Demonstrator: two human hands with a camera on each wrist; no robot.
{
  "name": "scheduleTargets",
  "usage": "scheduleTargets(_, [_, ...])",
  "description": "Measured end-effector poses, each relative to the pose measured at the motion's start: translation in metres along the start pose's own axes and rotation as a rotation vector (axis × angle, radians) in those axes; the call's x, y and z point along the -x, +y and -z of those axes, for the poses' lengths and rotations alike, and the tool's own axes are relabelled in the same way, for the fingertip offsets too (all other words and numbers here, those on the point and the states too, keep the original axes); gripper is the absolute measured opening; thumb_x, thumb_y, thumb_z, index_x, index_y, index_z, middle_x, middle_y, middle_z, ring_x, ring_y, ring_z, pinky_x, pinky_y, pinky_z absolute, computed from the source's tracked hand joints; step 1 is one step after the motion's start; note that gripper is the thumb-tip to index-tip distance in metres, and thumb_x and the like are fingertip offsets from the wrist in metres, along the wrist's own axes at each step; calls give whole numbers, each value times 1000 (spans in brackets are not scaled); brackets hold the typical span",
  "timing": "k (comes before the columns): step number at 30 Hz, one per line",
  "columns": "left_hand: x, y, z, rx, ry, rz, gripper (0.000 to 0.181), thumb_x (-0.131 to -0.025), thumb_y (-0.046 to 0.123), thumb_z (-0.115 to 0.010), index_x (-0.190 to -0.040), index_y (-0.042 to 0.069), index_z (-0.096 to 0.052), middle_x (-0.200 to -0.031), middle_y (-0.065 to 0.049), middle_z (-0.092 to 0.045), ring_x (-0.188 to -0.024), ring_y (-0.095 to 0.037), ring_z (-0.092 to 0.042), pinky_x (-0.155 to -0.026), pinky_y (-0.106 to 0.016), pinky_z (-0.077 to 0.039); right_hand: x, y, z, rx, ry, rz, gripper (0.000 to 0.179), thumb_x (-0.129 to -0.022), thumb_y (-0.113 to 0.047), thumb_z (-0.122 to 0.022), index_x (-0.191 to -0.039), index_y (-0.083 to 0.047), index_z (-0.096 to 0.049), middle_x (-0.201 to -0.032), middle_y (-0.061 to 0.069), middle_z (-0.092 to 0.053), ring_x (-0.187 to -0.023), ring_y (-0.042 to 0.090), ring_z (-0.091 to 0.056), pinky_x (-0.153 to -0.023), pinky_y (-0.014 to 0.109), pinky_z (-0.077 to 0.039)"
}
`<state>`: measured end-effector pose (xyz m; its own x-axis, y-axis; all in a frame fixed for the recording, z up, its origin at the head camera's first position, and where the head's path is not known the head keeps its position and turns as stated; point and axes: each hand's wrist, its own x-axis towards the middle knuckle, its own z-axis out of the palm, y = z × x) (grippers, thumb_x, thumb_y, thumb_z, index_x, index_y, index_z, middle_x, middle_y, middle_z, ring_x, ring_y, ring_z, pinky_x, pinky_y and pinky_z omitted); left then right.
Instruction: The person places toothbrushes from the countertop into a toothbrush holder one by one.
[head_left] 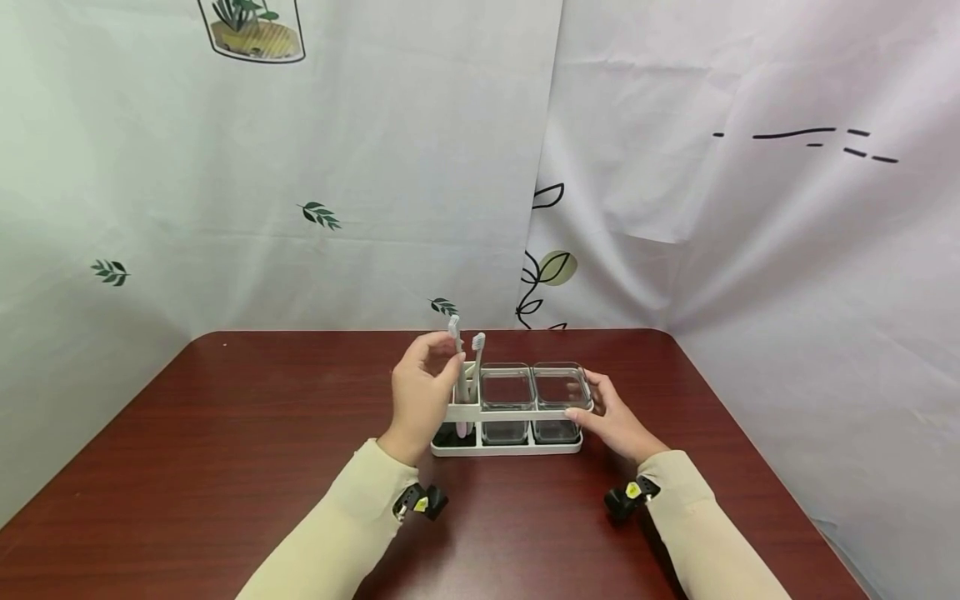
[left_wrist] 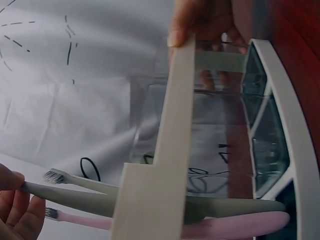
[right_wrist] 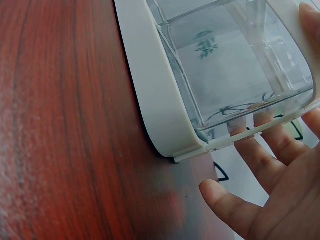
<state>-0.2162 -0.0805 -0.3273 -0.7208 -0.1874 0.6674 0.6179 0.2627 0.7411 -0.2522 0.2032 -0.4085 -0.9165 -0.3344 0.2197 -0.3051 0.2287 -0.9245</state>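
Note:
A white two-level toothbrush holder stands on the table with toothbrushes upright in its left section. My left hand pinches a grey-green toothbrush near its upper end. Beside it stand another pale toothbrush, bristles up, and a pink toothbrush. All three handles reach down through the upper frame toward the base. My right hand grips the holder's right end, with the thumb on the upper rim and fingers around the side. Two clear cups sit in the frame's middle and right sections.
The dark red wooden table spreads around the holder. Close behind its far edge hangs a white curtain with leaf prints. Both wrists wear black straps with small devices.

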Motion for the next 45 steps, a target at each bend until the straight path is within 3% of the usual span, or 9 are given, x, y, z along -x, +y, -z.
scheduleTargets(7, [7, -6, -3, -22, -55, -23, 23, -82, -10, -67, -104, -4, -64, -95, -15, -66, -91, -26, -64, -80, -38, -56, 0, 0, 0, 9, 0, 1, 65, -92, -9, -64, -144, -3, -24, -141, 31, -38, -130, 45, -40, -89, 16, -45])
scheduleTargets(12, [10, -9, -4, -42, -97, -4, 24, -83, -8, -68, -106, -3, -63, -96, -14, -66, -92, -25, -64, -80, -43, -56, 0, 0, 0, 15, -1, -3, 65, -93, -10, -64, -144, -4, -24, -141, 31, -38, -130, 44, -41, -89, 16, -45])
scheduleTargets(25, [14, -13, -4, -124, -142, -14, 23, -84, -7, -68, -105, -1, -64, -95, -12, -67, -89, -25, -65, -73, -40, -56, 1, 0, 1, 32, 4, -4, 65, -93, -10, -64, -144, -4, -24, -140, 27, -41, -129, 43, -42, -89, 16, -45])
scheduleTargets(33, [14, -14, -3, -110, -185, 47, 24, -84, -6, -69, -107, 0, -64, -95, -12, -66, -89, -22, -64, -74, -32, -55, 0, 0, 1, 29, -1, -7, 65, -93, -11, -64, -144, -5, -24, -141, 29, -39, -130, 43, -41, -89, 16, -45])
scheduleTargets(45, [14, -17, -1, -82, -239, 103, 23, -84, -8, -67, -105, -1, -63, -96, -14, -65, -88, -26, -64, -75, -36, -55, 1, -1, 0, 31, 1, -13, 66, -92, -11, -65, -144, -5, -24, -141, 27, -39, -130, 43, -41, -89, 16, -45])
